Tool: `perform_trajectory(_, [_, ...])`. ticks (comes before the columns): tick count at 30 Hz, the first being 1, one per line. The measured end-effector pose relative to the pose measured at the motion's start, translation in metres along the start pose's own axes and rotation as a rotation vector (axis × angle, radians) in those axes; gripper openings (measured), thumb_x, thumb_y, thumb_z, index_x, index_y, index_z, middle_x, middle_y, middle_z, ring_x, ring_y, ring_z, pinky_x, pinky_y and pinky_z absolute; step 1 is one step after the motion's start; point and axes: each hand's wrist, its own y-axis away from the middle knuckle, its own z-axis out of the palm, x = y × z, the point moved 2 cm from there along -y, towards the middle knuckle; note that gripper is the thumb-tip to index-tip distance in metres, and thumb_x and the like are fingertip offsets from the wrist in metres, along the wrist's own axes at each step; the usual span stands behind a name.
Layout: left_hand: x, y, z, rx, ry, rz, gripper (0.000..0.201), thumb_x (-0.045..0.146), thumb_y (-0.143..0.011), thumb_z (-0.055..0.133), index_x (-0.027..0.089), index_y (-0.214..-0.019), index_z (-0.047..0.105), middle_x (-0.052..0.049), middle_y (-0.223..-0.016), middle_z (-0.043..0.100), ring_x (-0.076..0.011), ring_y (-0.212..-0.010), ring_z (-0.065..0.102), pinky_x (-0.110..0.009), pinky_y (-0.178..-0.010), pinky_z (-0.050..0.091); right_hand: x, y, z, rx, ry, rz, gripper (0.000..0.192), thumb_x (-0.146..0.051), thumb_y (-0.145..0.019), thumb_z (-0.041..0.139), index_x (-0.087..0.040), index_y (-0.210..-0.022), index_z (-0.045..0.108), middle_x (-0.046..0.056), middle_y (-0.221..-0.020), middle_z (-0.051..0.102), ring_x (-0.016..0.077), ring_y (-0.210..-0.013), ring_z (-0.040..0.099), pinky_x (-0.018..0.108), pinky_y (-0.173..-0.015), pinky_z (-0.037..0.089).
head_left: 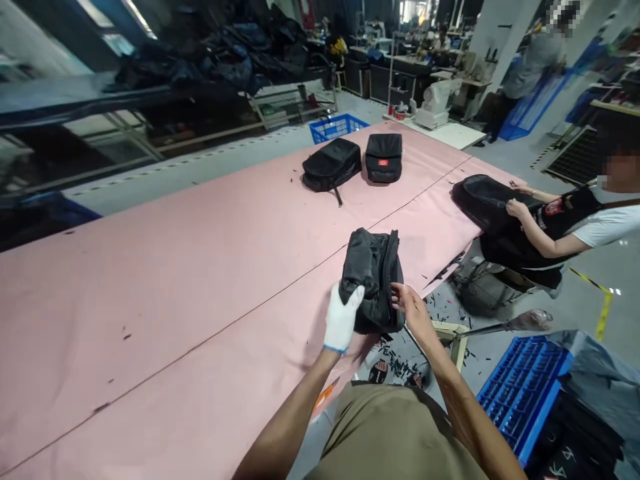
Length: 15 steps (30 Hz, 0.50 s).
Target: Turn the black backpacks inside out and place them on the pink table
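A black backpack (373,277) stands on its side at the near edge of the pink table (175,287). My left hand (343,319), in a white glove, grips the bag's near left corner. My bare right hand (410,308) pinches the bag's near right edge by the zipper. Two more black backpacks lie farther along the table: one flat (332,164), one with a small red label (383,157).
A co-worker (560,223) sits at the right edge of the table with both hands on another black bag (487,200). A blue crate (523,390) stands on the floor at my right, another blue crate (337,126) beyond the table. Black scraps litter the floor below the table edge.
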Motion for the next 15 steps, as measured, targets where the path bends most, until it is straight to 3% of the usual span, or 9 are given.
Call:
perform_trajectory(4, [0.007,-0.012,0.011,0.066,-0.051,-0.020,0.046,0.058,-0.093,0.084,0.022,-0.120,0.076,-0.012,-0.122,0.084,-0.0297,-0.114,0.077,-0.042,-0.104,0.061,-0.017,0.006,0.014,-0.040,0.230,-0.147,0.082,-0.085,-0.100,0.059,-0.021,-0.150,0.067,0.016,-0.152,0.071,0.0318,-0.138,0.067,0.050,-0.123,0.052])
perform_trajectory(8, [-0.004,0.004,0.031,0.046,-0.212,0.003,0.035,0.053,-0.094,0.081,0.024,-0.114,0.076,-0.008,-0.109,0.085,-0.0274,-0.103,0.077,-0.037,-0.093,0.060,-0.021,0.003,0.012,0.111,0.373,-0.222,0.088,-0.083,-0.101,0.058,-0.019,-0.160,0.057,0.019,-0.163,0.061,0.0321,-0.149,0.058,0.050,-0.129,0.044])
perform_trajectory(11, [-0.009,0.017,0.043,-0.012,-0.253,0.029,0.034,0.051,-0.095,0.077,0.025,-0.117,0.075,-0.006,-0.111,0.084,-0.0261,-0.101,0.076,-0.036,-0.091,0.058,-0.003,-0.011,-0.021,0.247,0.481,-0.167,0.085,-0.085,-0.105,0.041,-0.017,-0.147,0.066,0.022,-0.149,0.070,0.0346,-0.138,0.064,0.050,-0.121,0.047])
perform_trajectory(15, [-0.010,0.008,0.032,0.053,-0.190,0.046,0.039,0.055,-0.092,0.079,0.021,-0.112,0.076,-0.005,-0.105,0.083,-0.0243,-0.096,0.072,-0.034,-0.087,0.056,0.063,-0.012,-0.099,0.471,0.517,0.150,0.086,-0.088,-0.100,0.029,-0.016,-0.101,0.077,0.031,-0.114,0.079,0.0428,-0.119,0.071,0.052,-0.107,0.050])
